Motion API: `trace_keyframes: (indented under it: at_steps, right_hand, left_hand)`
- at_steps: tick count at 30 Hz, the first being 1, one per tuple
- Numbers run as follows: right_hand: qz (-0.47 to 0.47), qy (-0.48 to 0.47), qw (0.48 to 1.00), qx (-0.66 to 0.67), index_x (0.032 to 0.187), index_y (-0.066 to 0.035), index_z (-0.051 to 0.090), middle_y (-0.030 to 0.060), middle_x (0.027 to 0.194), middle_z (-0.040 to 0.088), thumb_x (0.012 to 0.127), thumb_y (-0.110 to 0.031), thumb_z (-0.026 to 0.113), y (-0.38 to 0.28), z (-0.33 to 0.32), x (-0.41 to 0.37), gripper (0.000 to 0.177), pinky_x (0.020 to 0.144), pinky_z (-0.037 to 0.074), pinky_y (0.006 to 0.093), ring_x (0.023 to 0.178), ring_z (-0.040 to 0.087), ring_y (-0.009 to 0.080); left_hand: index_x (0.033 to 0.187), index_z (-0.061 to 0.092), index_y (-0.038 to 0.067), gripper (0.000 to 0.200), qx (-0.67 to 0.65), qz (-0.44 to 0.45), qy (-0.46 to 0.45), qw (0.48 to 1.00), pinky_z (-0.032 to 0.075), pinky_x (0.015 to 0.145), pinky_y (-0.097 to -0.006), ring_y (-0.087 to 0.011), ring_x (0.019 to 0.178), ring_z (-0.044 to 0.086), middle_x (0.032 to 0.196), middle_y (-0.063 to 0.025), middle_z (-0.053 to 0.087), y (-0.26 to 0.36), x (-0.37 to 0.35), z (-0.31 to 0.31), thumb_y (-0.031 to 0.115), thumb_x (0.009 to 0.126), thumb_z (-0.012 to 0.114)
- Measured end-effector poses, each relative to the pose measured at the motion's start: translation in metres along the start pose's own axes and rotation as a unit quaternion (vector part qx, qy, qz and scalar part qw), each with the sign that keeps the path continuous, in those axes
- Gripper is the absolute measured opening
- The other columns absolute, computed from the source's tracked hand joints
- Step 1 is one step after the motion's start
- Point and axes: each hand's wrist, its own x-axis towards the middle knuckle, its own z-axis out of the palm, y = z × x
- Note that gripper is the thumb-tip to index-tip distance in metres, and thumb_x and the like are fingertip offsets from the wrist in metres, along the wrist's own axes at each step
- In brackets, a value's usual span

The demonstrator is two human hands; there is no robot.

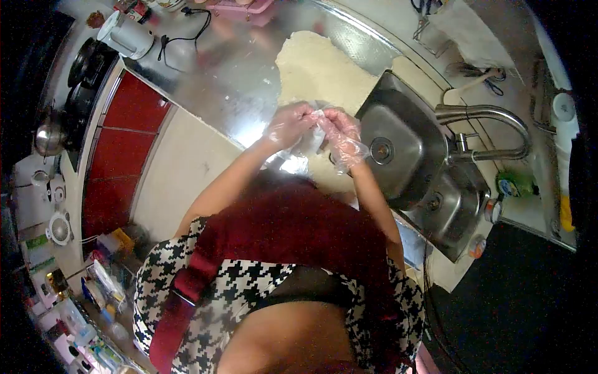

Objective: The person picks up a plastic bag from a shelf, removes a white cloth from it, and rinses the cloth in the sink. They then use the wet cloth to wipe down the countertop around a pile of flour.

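Observation:
Both my hands wear thin see-through plastic gloves and meet in front of me over the counter's near edge. My left hand (pixel 290 126) is closed, its fingertips pinching a piece of thin, clear plastic film (pixel 309 142) that hangs crumpled below. Right against it, my right hand (pixel 342 132) is also closed on the film, its loose glove cuff gathered at the wrist. Beyond the hands, a large pale flat sheet that looks like rolled dough (pixel 321 65) lies on the steel counter (pixel 230 81).
To the right is a double steel sink (pixel 398 134) with a curved faucet (pixel 498 115). A white kettle (pixel 126 35), a black cord (pixel 187 34) and a pink tray (pixel 249 9) stand at the back left. Red cabinet doors (pixel 124 134) are below the left counter.

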Motion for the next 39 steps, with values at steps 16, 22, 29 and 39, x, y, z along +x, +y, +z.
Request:
trace_keyframes:
  at_steps: [16, 22, 29, 39]
  right_hand:
    - [0.042, -0.041, 0.998, -0.014, 0.092, -0.003, 0.06, 0.0003, 0.079, 0.059, 0.084, -0.018, 0.059, -0.018, -0.007, -0.003, 0.017, 0.062, 0.045, 0.023, 0.07, 0.052, 0.007]
    - [0.035, -0.056, 0.998, -0.019, 0.091, -0.004, 0.06, 0.0004, 0.08, 0.06, 0.083, -0.018, 0.06, -0.023, -0.007, -0.005, 0.016, 0.061, 0.045, 0.0229, 0.07, 0.053, 0.0072]
    - [0.025, -0.05, 0.998, -0.042, 0.089, -0.004, 0.06, -0.0002, 0.077, 0.06, 0.082, -0.016, 0.061, -0.016, -0.007, -0.002, 0.014, 0.06, 0.045, 0.0224, 0.068, 0.052, 0.0066]
    - [0.051, -0.039, 0.997, -0.042, 0.088, -0.003, 0.06, -0.0008, 0.075, 0.058, 0.083, -0.015, 0.059, -0.023, -0.005, -0.002, 0.013, 0.057, 0.043, 0.0221, 0.064, 0.05, 0.0061]
  left_hand:
    - [0.084, 0.056, 0.002, 0.026, 0.018, 0.023, -0.002, 1.0, 0.044, 0.067, -0.0334, -0.0244, 0.071, 0.056, 0.076, -0.0134, 0.059, -0.001, -0.007, -0.001, 0.027, 0.084, 0.049]
    - [0.085, 0.057, 0.002, 0.025, 0.03, 0.023, 0.004, 0.999, 0.044, 0.067, -0.0341, -0.0254, 0.071, 0.057, 0.076, -0.0135, 0.06, -0.001, -0.007, 0.002, 0.027, 0.083, 0.05]
    - [0.085, 0.056, 0.004, 0.024, 0.038, 0.053, 0.007, 0.998, 0.044, 0.065, -0.0349, -0.0264, 0.07, 0.057, 0.077, -0.0136, 0.059, -0.002, -0.008, 0.002, 0.027, 0.083, 0.05]
    - [0.082, 0.057, 0.003, 0.025, 0.018, 0.037, -0.004, 0.999, 0.044, 0.063, -0.0342, -0.0254, 0.067, 0.057, 0.074, -0.0139, 0.059, -0.001, -0.006, 0.001, 0.027, 0.083, 0.05]
